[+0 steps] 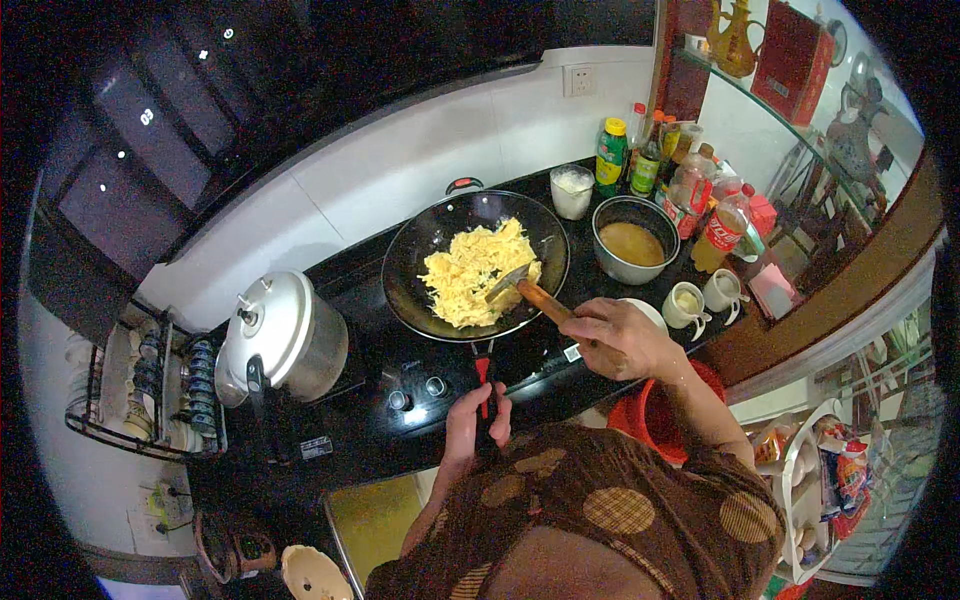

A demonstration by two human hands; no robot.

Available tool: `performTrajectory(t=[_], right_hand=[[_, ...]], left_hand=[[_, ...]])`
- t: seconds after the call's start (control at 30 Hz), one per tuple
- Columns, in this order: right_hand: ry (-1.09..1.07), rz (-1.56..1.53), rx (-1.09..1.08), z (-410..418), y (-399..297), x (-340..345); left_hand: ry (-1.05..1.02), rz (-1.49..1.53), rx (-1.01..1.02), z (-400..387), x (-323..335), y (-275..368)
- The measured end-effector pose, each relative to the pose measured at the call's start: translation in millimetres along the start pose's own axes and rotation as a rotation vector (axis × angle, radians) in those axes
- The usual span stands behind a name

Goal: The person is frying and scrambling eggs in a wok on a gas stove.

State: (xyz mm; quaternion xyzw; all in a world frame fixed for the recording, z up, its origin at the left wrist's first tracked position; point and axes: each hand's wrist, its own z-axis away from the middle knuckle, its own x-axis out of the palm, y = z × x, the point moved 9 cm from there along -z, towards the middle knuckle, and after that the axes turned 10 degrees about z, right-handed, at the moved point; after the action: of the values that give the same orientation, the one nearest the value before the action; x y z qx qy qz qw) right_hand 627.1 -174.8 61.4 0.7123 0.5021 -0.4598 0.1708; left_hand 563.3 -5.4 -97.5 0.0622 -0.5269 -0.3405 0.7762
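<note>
A black wok (405,277) sits on the black glass cooktop (375,420), its long handle towards me. My left hand (478,421) is closed round that black and red handle. In the wok lies a heap of yellow scrambled egg (476,274). My right hand (619,339) grips the wooden handle of a metal spatula (546,302) from the right side. The spatula's blade rests against the right part of the egg; its edge is partly hidden among the pieces.
Left stands a pressure cooker (281,330) beside a dish rack (150,442). To the right are a pot of brown liquid (636,244), a cup of white contents (571,196), seasoning bottles (645,165), two small white mugs (683,306) and, below, a red bucket (637,420). A range hood (300,112) hangs above.
</note>
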Motion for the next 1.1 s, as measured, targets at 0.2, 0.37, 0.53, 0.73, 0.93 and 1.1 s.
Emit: performTrajectory(t=[0.2, 0.37, 0.53, 0.73, 0.93, 1.1], right_hand=[[0.027, -0.075, 0.011, 4, -2, 14], [0.121, -0.094, 0.027, 6, 8, 17], [0.083, -0.122, 0.060, 1, 13, 29], [0.244, -0.139, 0.088, -37, 28, 48], [0.189, -0.125, 0.087, -66, 34, 86], [0.300, -0.239, 0.114, -61, 42, 55]], left_hand=[[0.079, -0.057, 0.015, 5, -3, 5], [-0.041, 0.005, 0.003, 2, -4, 5], [0.069, 0.024, -0.026, 4, -9, 4], [0.076, -0.002, -0.015, 2, -12, 3], [0.074, -0.013, -0.006, 4, -6, 3], [0.085, -0.009, 0.009, 7, -4, 3]])
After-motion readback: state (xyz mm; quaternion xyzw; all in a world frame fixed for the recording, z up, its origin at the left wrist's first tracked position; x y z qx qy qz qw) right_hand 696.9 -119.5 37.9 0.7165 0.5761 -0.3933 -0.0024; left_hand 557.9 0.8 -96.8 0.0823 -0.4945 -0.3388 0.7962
